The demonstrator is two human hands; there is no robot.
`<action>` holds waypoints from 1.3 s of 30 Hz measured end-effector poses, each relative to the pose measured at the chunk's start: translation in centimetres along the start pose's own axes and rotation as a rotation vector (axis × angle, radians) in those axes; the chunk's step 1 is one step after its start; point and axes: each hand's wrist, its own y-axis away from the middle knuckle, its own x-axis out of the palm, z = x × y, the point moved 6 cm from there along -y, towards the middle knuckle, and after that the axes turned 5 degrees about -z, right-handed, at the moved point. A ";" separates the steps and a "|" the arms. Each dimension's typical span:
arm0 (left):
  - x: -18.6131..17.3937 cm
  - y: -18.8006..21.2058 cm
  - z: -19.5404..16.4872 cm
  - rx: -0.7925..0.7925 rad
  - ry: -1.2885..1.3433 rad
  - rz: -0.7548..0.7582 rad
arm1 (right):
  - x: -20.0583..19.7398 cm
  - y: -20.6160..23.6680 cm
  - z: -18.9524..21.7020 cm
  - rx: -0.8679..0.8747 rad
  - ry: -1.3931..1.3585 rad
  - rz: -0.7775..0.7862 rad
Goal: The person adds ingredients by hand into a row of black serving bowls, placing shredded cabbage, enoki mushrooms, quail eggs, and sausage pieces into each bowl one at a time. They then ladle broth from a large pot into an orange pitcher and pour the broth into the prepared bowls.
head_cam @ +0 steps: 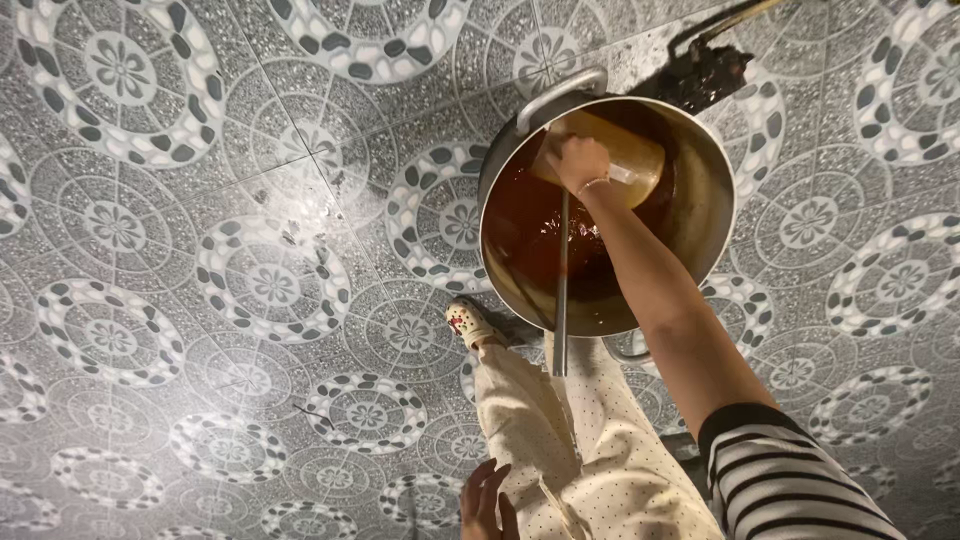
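My right hand reaches down into a large metal pot on the tiled floor and grips a translucent plastic jug, tilted just above the reddish-brown liquid in the pot. A long metal rod leans out of the liquid over the pot's near rim. My left hand hangs at the bottom of the view beside my cream dotted trousers, fingers apart and holding nothing.
Patterned grey and white floor tiles spread all around. A dark sticky stain lies on the floor behind the pot. My shoe stands close against the pot's near side.
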 end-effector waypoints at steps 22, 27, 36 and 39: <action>-10.0 7.7 -7.6 0.129 0.204 -0.554 | -15.9 32.4 3.3 0.096 -1.195 -0.078; -15.3 14.4 -2.7 -0.115 0.248 -0.655 | -18.0 37.6 16.0 -0.344 -1.124 0.101; -27.3 46.2 17.0 -0.310 0.787 -1.644 | -9.6 53.7 57.1 -0.874 -1.130 0.750; -27.7 54.2 22.7 -0.429 0.812 -1.799 | -2.2 63.7 69.1 -0.971 -1.069 1.000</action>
